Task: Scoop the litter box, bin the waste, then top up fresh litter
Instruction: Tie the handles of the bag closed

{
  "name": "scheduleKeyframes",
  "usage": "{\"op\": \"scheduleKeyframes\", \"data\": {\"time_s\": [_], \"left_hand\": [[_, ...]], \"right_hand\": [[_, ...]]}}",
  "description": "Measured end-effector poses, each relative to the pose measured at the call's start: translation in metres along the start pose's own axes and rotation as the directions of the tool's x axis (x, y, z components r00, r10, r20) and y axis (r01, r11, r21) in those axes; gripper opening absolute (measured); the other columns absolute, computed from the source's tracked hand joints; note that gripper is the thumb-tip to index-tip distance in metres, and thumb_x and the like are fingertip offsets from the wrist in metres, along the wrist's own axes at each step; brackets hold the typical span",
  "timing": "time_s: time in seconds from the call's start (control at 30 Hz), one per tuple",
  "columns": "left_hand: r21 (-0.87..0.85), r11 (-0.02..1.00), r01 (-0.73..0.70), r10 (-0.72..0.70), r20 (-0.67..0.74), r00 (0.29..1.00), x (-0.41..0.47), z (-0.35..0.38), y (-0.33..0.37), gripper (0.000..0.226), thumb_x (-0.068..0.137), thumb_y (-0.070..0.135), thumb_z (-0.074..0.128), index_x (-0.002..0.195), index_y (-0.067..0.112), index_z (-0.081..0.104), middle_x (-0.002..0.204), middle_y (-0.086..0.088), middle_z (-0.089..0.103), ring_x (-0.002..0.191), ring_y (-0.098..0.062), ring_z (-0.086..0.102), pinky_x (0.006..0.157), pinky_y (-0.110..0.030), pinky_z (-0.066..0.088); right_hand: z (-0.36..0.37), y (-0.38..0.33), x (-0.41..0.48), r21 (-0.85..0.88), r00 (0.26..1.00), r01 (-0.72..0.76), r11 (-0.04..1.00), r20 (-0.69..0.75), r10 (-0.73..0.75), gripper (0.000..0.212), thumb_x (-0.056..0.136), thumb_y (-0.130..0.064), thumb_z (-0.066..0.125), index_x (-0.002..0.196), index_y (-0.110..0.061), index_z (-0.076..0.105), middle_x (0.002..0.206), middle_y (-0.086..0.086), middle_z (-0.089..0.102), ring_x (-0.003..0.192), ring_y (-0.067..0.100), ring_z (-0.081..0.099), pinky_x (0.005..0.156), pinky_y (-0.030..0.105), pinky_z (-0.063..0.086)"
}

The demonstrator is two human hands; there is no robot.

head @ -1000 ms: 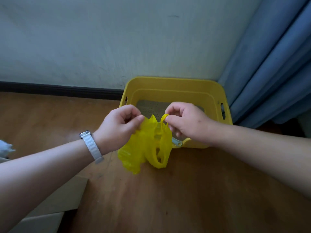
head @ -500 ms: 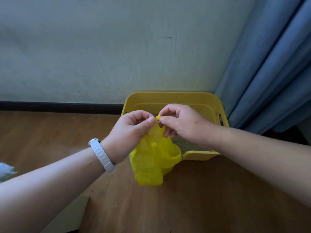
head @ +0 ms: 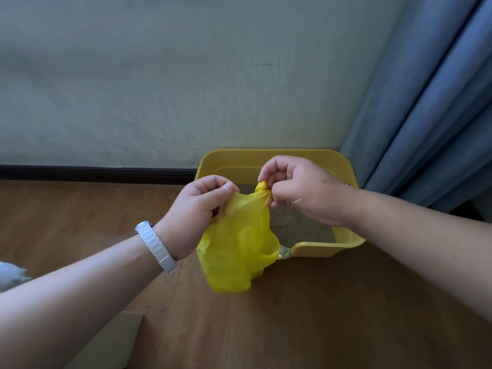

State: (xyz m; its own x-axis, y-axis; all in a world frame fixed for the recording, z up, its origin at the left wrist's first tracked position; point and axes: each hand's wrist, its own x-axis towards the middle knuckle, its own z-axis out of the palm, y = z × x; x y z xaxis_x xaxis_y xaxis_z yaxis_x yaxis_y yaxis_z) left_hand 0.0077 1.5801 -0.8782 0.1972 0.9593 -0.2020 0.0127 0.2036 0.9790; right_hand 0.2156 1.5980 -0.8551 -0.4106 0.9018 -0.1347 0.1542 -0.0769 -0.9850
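A yellow plastic bag (head: 237,251) hangs in the air in front of the yellow litter box (head: 324,246). My left hand (head: 197,211) pinches the bag's top edge on the left. My right hand (head: 300,187) pinches a twisted handle of the bag on the right. The top of the bag is stretched between both hands. Grey litter (head: 295,225) fills the box behind the bag. A metal piece (head: 284,253), part of a tool, pokes out at the box's front rim, mostly hidden by the bag.
The litter box stands on a wooden floor (head: 306,315) against a white wall, in the corner beside a blue curtain (head: 431,115). A pale flat board (head: 111,342) lies at the lower left. Something white (head: 10,275) shows at the left edge.
Both hands have risen and drawn apart, stretching the bag's top between them. The view tilted up, so the box sits lower in frame.
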Motion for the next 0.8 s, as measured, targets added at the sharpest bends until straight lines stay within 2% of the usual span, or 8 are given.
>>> {"op": "scheduleKeyframes", "data": {"time_s": [0.23,0.43,0.47,0.53,0.6,0.63,0.7,0.8], "left_hand": [[0.14,0.989,0.039,-0.066,0.193,0.979,0.002,0.013,0.008,0.025,0.094,0.021,0.061,0.117,0.031,0.066,0.094,-0.018,0.071,0.081,-0.033,0.062,0.077,-0.047,0.052],[0.369,0.917,-0.151,0.102,0.15,0.983,0.011,0.014,0.017,0.018,0.094,0.029,0.062,0.08,0.023,0.073,0.074,-0.015,0.057,0.068,-0.023,0.046,0.063,-0.045,0.041],[0.378,0.912,-0.162,0.13,0.109,0.985,0.013,0.013,0.018,0.02,0.094,0.027,0.062,0.078,0.024,0.073,0.075,-0.011,0.058,0.068,-0.023,0.048,0.065,-0.044,0.043],[0.374,0.915,-0.152,0.15,0.033,0.988,0.017,0.008,0.019,0.018,0.094,0.026,0.062,0.08,0.025,0.074,0.082,-0.002,0.066,0.076,-0.017,0.057,0.076,-0.043,0.047],[0.334,0.935,-0.123,0.126,0.013,0.992,0.019,0.008,0.022,0.018,0.091,0.032,0.061,0.082,0.023,0.075,0.085,0.003,0.07,0.08,-0.014,0.061,0.084,-0.044,0.049],[0.317,0.942,-0.108,0.111,0.01,0.994,0.019,0.009,0.023,0.021,0.089,0.035,0.06,0.083,0.022,0.075,0.087,-0.001,0.072,0.083,-0.018,0.064,0.088,-0.048,0.05],[0.28,0.956,-0.084,0.088,-0.002,0.996,0.02,0.013,0.026,0.024,0.089,0.036,0.059,0.085,0.018,0.076,0.093,-0.012,0.074,0.089,-0.034,0.067,0.091,-0.055,0.052],[0.177,0.983,-0.041,0.045,-0.017,0.999,0.019,0.026,0.028,0.022,0.096,0.023,0.058,0.086,0.014,0.076,0.086,-0.016,0.069,0.079,-0.033,0.061,0.085,-0.058,0.051]], "right_hand": [[0.004,-0.008,0.002,0.057,0.994,0.107,0.993,0.011,-0.108,0.031,0.081,0.022,0.049,0.088,-0.006,0.06,0.072,0.005,0.06,0.066,0.014,0.056,0.06,0.024,0.049],[-0.004,-0.02,0.0,-0.105,0.992,0.129,0.986,0.034,-0.126,0.031,0.083,0.017,0.053,0.099,-0.008,0.062,0.082,0.006,0.064,0.073,0.018,0.059,0.064,0.025,0.052],[-0.01,-0.024,0.0,-0.283,0.985,0.173,0.943,0.049,-0.166,0.032,0.083,0.012,0.056,0.104,-0.011,0.062,0.087,0.003,0.065,0.076,0.017,0.061,0.07,0.028,0.054],[-0.024,-0.032,0.001,-0.687,0.958,0.271,0.674,0.123,-0.26,0.034,0.084,0.003,0.06,0.113,-0.015,0.062,0.096,0.0,0.066,0.083,0.016,0.061,0.079,0.032,0.052],[-0.034,-0.04,0.002,-0.855,0.907,0.356,0.378,0.219,-0.358,0.03,0.085,-0.001,0.058,0.113,-0.011,0.065,0.099,0.002,0.064,0.086,0.016,0.057,0.08,0.033,0.049],[-0.036,-0.042,0.001,-0.866,0.885,0.387,0.316,0.253,-0.39,0.025,0.086,-0.004,0.057,0.109,-0.009,0.066,0.098,0.003,0.063,0.086,0.018,0.057,0.078,0.034,0.049],[-0.035,-0.046,-0.001,-0.855,0.859,0.427,0.296,0.28,-0.428,0.021,0.085,-0.012,0.054,0.1,-0.009,0.069,0.093,0.003,0.063,0.083,0.021,0.059,0.073,0.035,0.049],[-0.028,-0.053,-0.005,-0.792,0.844,0.472,0.388,0.278,-0.459,0.018,0.086,-0.02,0.056,0.096,-0.012,0.069,0.086,-0.003,0.066,0.076,0.013,0.059,0.069,0.035,0.05]]}}
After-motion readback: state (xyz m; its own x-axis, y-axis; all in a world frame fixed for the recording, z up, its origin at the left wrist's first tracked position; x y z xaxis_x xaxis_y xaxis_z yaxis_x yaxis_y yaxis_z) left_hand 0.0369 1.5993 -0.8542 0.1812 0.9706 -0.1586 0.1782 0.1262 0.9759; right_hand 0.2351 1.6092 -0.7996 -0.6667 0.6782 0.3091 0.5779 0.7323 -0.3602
